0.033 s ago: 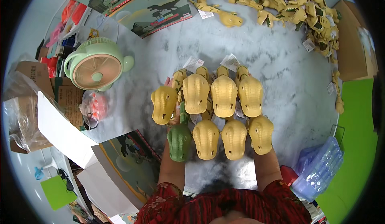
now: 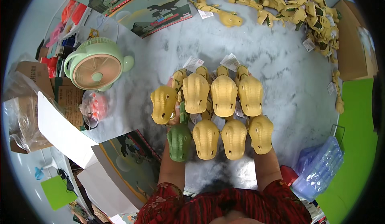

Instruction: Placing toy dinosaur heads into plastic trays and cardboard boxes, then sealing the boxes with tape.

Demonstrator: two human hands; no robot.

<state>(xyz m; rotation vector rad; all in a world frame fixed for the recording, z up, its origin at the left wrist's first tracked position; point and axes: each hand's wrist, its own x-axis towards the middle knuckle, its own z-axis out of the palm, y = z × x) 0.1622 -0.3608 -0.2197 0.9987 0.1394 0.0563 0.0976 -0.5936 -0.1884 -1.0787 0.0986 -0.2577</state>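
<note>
Several toy dinosaurs with large heads are gathered in two rows over the middle of the table, snouts toward me. Most heads are yellow, such as the far-row dinosaur (image 2: 195, 93) and the near-row dinosaur (image 2: 205, 139); the near-left dinosaur (image 2: 179, 142) is green. White paper tags (image 2: 193, 64) stick out behind them. Around the left side of the bunch my left hand (image 2: 175, 119) is closed, only small parts of it showing beside the tilted yellow head (image 2: 163, 105). My right forearm (image 2: 267, 164) runs under the near-right dinosaur (image 2: 261, 135), which hides that hand and its fingers.
A heap of similar toy dinosaurs (image 2: 294, 13) fills the far right, and a single one (image 2: 230, 19) lies apart. A green fan (image 2: 97, 65) stands at left beside a plastic cup (image 2: 95, 107). Printed boxes (image 2: 168, 11), a carton (image 2: 353, 43) and a blue plastic bag (image 2: 321, 168) surround the table.
</note>
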